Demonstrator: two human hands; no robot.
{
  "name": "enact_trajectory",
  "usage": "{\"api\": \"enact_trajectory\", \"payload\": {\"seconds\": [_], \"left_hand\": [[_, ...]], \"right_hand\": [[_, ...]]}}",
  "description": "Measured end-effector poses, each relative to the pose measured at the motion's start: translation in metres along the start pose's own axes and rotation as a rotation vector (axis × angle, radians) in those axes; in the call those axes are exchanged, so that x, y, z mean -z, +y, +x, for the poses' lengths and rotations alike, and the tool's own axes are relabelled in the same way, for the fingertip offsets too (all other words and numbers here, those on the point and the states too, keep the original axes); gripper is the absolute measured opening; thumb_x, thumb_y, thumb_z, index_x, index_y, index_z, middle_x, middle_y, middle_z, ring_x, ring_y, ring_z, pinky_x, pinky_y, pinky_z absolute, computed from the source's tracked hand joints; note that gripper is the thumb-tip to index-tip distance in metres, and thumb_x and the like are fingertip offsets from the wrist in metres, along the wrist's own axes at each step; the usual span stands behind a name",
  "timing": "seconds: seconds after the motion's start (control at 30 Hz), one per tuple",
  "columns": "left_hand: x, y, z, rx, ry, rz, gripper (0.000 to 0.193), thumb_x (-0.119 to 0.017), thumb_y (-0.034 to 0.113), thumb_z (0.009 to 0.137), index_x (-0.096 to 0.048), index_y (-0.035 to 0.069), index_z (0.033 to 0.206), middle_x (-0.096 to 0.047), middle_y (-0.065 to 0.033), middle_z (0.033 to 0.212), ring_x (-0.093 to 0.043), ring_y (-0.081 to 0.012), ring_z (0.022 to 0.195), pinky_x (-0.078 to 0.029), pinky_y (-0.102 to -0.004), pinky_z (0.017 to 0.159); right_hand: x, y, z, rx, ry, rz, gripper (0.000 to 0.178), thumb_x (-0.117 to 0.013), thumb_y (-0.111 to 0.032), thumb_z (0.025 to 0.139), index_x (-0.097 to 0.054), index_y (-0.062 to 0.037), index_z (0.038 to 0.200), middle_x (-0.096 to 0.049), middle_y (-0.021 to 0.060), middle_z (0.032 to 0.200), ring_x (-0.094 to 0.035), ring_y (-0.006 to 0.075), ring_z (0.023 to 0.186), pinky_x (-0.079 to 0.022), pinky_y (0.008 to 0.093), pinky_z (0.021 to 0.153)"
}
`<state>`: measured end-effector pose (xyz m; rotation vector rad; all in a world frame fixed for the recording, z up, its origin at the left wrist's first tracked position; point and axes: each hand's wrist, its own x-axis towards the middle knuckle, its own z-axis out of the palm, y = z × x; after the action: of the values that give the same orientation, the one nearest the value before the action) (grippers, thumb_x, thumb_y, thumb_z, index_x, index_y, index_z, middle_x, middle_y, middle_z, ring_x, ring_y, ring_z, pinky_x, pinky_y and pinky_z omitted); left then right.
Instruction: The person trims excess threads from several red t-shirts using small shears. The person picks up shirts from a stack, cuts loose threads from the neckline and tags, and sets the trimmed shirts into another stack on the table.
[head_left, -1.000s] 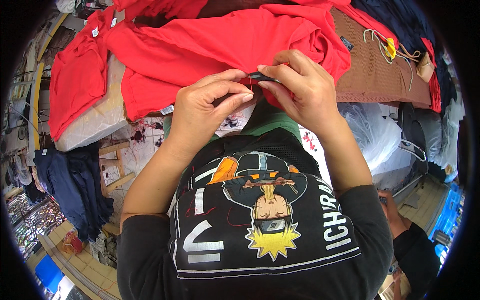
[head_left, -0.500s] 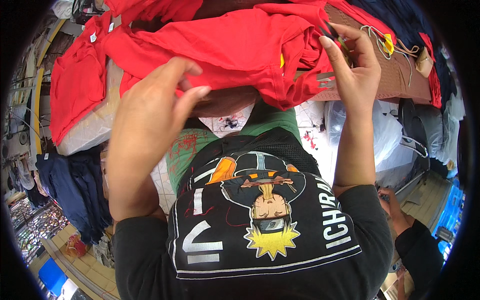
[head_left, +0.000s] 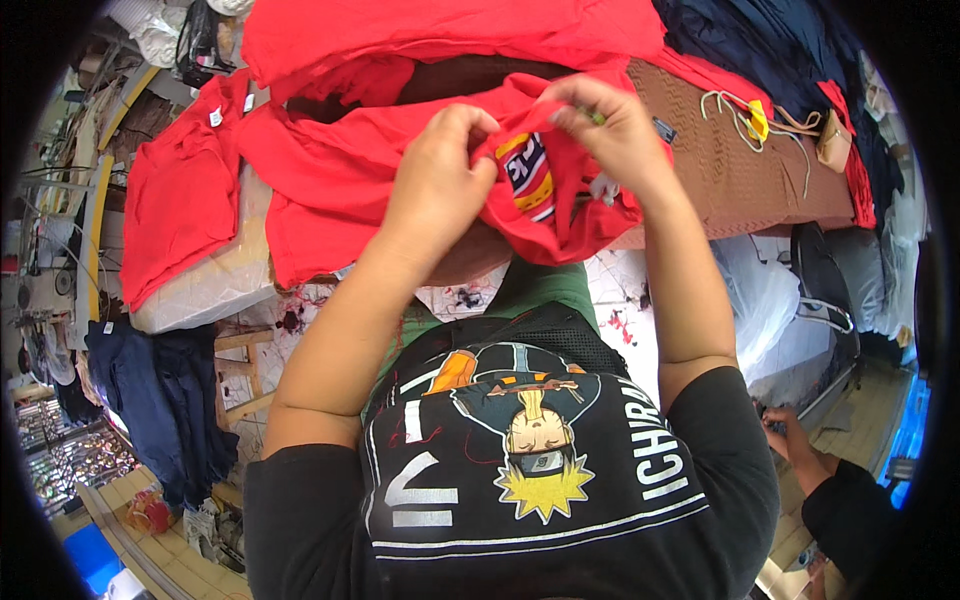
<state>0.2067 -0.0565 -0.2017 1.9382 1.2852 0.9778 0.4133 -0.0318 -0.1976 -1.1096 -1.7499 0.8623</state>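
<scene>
Since half a second ago, the person's left hand point(head_left: 445, 170) and right hand point(head_left: 625, 130) have closed in on the red garment point(head_left: 350, 170) at upper centre, turning up a colourful print point(head_left: 530, 180) between them. From the head view, two hands are at work, a short gap apart, each with fingers pinched on the cloth. The right one also has something yellow-green point(head_left: 598, 118) among its fingers, which hide most of it. Lettering in yellow, white and navy crosses the print, partly lost in the folds.

I count at least two more red pieces: a folded one point(head_left: 185, 200) at left with a white label point(head_left: 215, 117), and a broad one point(head_left: 450, 40) along the top. Two dark blue heaps show, one upper right point(head_left: 760, 50), one lower left point(head_left: 160, 400). Brown knitted cloth point(head_left: 730, 180) carries a yellow piece point(head_left: 757, 122) amid pale cords. Clear plastic point(head_left: 755, 290) bulges at right; another person's arm point(head_left: 800, 455) reaches in at lower right.
</scene>
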Motion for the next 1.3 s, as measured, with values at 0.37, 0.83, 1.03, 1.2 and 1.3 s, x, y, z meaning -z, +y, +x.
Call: {"api": "enact_trajectory", "payload": {"seconds": [0.37, 0.83, 1.03, 1.2, 1.3], "left_hand": [[0.047, -0.010, -0.001, 0.344, -0.334, -1.055, 0.043, -0.054, 0.005, 0.091, -0.047, -0.003, 0.133, -0.061, -0.0102, 0.122, -0.060, -0.0123, 0.107, -0.047, -0.0275, 0.094], [-0.004, -0.001, -0.021, -0.373, 0.134, 0.120, 0.033, -0.079, 0.021, 0.075, -0.061, 0.002, 0.096, -0.059, -0.0062, 0.090, -0.054, -0.0154, 0.070, -0.047, -0.0287, 0.063], [-0.030, 0.027, 0.018, -0.315, 0.428, 0.192, 0.045, -0.080, 0.022, 0.072, -0.054, 0.001, 0.102, -0.057, -0.0110, 0.089, -0.058, -0.0262, 0.080, -0.049, -0.0344, 0.073], [-0.017, 0.004, 0.041, 0.021, 0.003, -0.547, 0.027, -0.064, 0.004, 0.085, -0.057, -0.005, 0.109, -0.067, -0.0111, 0.101, -0.065, -0.0163, 0.088, -0.053, -0.0271, 0.079], [0.010, 0.017, 0.025, 0.214, -0.169, -0.870, 0.038, -0.062, 0.004, 0.089, -0.054, -0.002, 0.125, -0.064, -0.0078, 0.109, -0.062, -0.0119, 0.098, -0.049, -0.0252, 0.089]], "right_hand": [[-0.007, -0.003, 0.043, -0.070, 0.154, 0.014, 0.031, -0.076, -0.033, 0.081, -0.069, -0.0035, 0.083, -0.059, -0.0050, 0.069, -0.052, 0.0047, 0.066, -0.042, 0.0225, 0.061], [0.000, 0.036, 0.051, -0.194, 0.382, 0.156, 0.022, -0.074, -0.032, 0.084, -0.068, -0.0118, 0.078, -0.044, -0.0143, 0.062, -0.032, -0.0015, 0.055, -0.024, 0.0193, 0.049], [-0.003, 0.022, 0.042, -0.054, 0.328, 0.017, 0.034, -0.074, -0.037, 0.082, -0.068, -0.0038, 0.080, -0.049, -0.0063, 0.057, -0.040, 0.0042, 0.055, -0.035, 0.0249, 0.050], [0.006, -0.002, 0.035, -0.101, 0.300, -0.104, 0.038, -0.075, -0.038, 0.079, -0.068, -0.0010, 0.086, -0.057, 0.0029, 0.062, -0.054, 0.0112, 0.061, -0.045, 0.0289, 0.059], [0.016, 0.009, 0.030, 0.003, 0.355, -0.404, 0.041, -0.075, -0.038, 0.078, -0.067, -0.0021, 0.096, -0.065, 0.0090, 0.079, -0.067, 0.0216, 0.080, -0.051, 0.0333, 0.072]]}}
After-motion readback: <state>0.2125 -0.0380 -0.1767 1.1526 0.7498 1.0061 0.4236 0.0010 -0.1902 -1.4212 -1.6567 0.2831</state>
